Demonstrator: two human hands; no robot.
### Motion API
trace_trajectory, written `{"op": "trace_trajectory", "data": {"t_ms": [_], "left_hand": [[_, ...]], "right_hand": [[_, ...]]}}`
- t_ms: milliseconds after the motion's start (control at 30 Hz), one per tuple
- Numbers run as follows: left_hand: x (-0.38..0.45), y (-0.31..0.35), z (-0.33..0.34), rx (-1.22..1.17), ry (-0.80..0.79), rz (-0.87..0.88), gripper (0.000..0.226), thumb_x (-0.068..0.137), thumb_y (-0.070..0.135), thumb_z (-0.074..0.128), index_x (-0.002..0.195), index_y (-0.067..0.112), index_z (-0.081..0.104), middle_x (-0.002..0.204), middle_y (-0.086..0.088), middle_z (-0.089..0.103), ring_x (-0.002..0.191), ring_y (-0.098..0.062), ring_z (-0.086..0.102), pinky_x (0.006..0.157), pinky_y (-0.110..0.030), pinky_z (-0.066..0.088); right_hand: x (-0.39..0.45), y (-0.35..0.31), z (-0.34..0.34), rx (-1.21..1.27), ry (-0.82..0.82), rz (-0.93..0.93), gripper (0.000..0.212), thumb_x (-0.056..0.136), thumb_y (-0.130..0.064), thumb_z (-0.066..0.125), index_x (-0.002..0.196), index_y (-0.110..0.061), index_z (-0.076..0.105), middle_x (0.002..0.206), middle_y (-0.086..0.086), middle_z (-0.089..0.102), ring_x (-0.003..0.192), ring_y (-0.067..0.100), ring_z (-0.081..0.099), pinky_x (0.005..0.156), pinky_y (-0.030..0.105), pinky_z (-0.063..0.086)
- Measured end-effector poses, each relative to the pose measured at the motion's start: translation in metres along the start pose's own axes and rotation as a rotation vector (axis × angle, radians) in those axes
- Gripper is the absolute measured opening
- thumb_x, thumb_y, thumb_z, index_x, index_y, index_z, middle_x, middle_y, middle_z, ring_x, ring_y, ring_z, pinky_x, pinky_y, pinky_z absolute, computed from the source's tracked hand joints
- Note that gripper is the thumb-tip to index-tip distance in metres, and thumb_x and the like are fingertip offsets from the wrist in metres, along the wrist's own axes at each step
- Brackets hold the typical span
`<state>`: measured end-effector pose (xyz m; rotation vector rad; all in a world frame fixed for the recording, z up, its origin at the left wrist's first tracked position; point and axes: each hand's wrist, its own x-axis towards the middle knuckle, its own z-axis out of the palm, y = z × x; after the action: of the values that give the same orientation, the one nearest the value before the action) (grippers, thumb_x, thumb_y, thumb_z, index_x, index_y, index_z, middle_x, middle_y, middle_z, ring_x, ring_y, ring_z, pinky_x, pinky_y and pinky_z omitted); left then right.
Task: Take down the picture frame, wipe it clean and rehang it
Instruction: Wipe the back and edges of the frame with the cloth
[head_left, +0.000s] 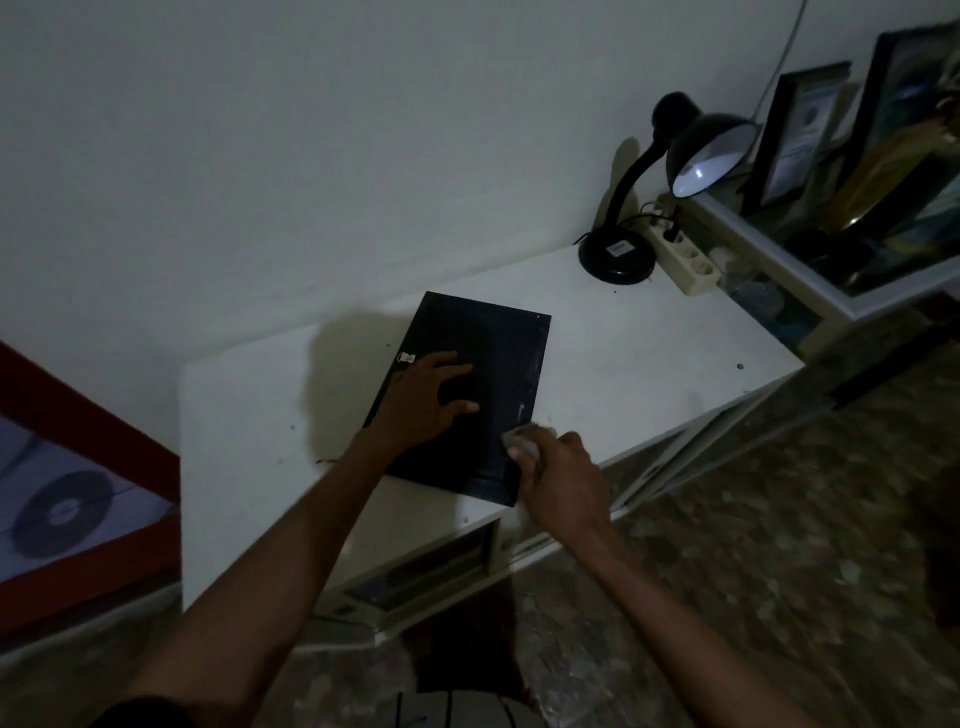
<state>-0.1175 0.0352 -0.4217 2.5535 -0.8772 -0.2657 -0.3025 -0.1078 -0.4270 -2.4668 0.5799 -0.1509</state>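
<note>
A black picture frame (493, 353) lies back side up on the white table (249, 415). A small metal hanger (406, 358) shows at its left edge. My left hand (423, 400) rests flat on the frame's back with fingers spread. My right hand (558, 470) grips a small pale cloth (522, 439) and presses it on the frame's near right corner. A few light smudges mark the dark backing near the cloth.
A black desk lamp (670, 171) and a white power strip (685, 254) stand at the table's far right. Beyond them a glass-topped cabinet (779, 270) holds other framed pictures (800, 135). A red-edged panel (78, 509) leans at the left. Patterned floor lies to the right.
</note>
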Motion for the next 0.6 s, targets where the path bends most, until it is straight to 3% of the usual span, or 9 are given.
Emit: {"op": "trace_trajectory", "data": {"t_ms": [100, 233, 300, 467, 600], "left_hand": [[-0.015, -0.034, -0.016, 0.015, -0.025, 0.040, 0.086, 0.078, 0.063, 0.069, 0.150, 0.028, 0.038, 0.161, 0.003, 0.024, 0.147, -0.022, 0.022, 0.118, -0.048, 0.022], [-0.025, -0.070, -0.029, 0.106, -0.228, 0.063, 0.135, 0.052, 0.087, 0.066, 0.158, 0.025, 0.009, 0.165, 0.005, -0.002, 0.151, -0.018, 0.001, 0.122, -0.046, 0.013], [-0.024, -0.080, -0.028, 0.171, -0.310, 0.079, 0.147, 0.045, 0.093, 0.063, 0.158, 0.023, -0.002, 0.164, 0.005, -0.013, 0.151, -0.019, -0.006, 0.123, -0.045, 0.008], [-0.022, -0.086, -0.019, 0.246, -0.321, 0.157, 0.154, 0.042, 0.095, 0.060, 0.157, 0.017, -0.005, 0.164, -0.003, -0.014, 0.151, -0.023, 0.004, 0.122, -0.048, 0.014], [-0.022, -0.093, -0.027, 0.176, -0.298, 0.163, 0.151, 0.039, 0.098, 0.057, 0.157, 0.022, 0.001, 0.165, 0.002, -0.004, 0.150, -0.019, 0.011, 0.122, -0.045, 0.014]], "right_hand": [[0.026, -0.005, -0.003, -0.029, 0.045, 0.060, 0.028, 0.099, -0.047, 0.049, 0.124, -0.040, 0.058, 0.106, 0.007, 0.054, 0.094, 0.030, 0.062, 0.082, 0.039, 0.051], [0.037, -0.026, 0.013, -0.126, 0.063, 0.032, 0.026, 0.100, -0.040, 0.049, 0.123, -0.035, 0.059, 0.108, 0.007, 0.053, 0.085, 0.029, 0.063, 0.073, 0.035, 0.049], [0.032, -0.039, 0.028, -0.235, 0.063, 0.014, 0.028, 0.096, -0.029, 0.052, 0.124, -0.030, 0.057, 0.116, 0.009, 0.051, 0.083, 0.029, 0.064, 0.069, 0.034, 0.049], [0.016, -0.066, 0.052, -0.373, -0.003, -0.109, 0.033, 0.088, -0.032, 0.061, 0.121, -0.030, 0.057, 0.119, 0.009, 0.049, 0.081, 0.035, 0.065, 0.061, 0.036, 0.049], [0.050, -0.052, 0.028, -0.384, 0.055, 0.000, 0.035, 0.093, -0.027, 0.054, 0.127, -0.033, 0.056, 0.118, 0.008, 0.051, 0.081, 0.030, 0.065, 0.070, 0.037, 0.053]]}}
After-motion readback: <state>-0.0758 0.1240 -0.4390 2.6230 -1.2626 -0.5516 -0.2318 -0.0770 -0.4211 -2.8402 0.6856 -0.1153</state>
